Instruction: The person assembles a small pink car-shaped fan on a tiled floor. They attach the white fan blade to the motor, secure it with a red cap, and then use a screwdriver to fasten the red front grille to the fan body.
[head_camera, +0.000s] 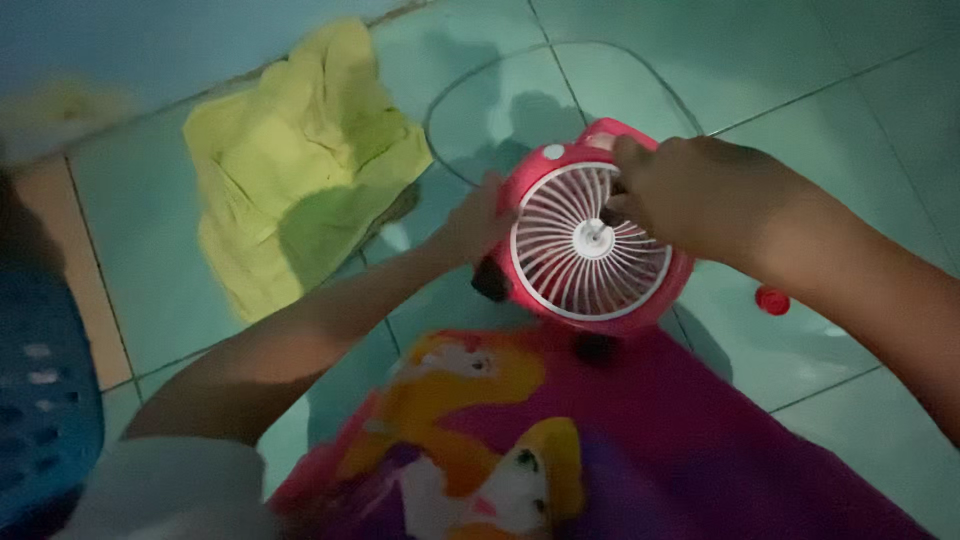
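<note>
Lying between both hands: pink fan (590, 240)

Left arm enters from the lower left, forearm bare and extended diagonally upward. The left hand (478, 222) is pressed flat against the left side of the pink fan (590, 240), fingers spread along its rim. Right arm enters from the lower right edge, forearm bare. The right hand (668, 190) rests over the fan's upper right, fingers curled onto the white grille.
</note>
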